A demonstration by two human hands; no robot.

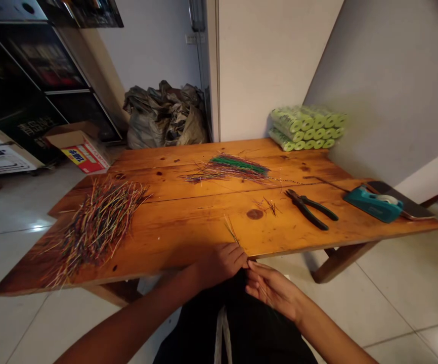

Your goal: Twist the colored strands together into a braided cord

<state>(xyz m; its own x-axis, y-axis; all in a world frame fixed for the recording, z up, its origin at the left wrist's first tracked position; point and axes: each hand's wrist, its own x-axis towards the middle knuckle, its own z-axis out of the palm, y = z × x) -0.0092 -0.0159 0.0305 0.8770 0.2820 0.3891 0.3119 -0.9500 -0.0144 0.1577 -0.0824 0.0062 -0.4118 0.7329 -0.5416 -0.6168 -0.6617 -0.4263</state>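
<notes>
My left hand (226, 262) is closed around a few thin wires (232, 230) at the front edge of the wooden table. Their tips stick out beyond its knuckles over the tabletop. My right hand (272, 290) meets it at the fingertips, pinching the near part of the same wires, which run faintly across the palm. To the left lies a big tangled heap of coloured wires (101, 220). A more orderly bundle of wires (239, 166), with green ones on top, rests toward the back. Several short wire scraps (270, 206) lie nearer the pliers.
Black-handled pliers (310, 207) and a teal tape dispenser (374, 203) sit on the right of the table (188, 217). Green-wrapped rolls (306, 127) are stacked at the back right. Beyond the table stand grey bags (166, 114) and an open cardboard box (82, 149).
</notes>
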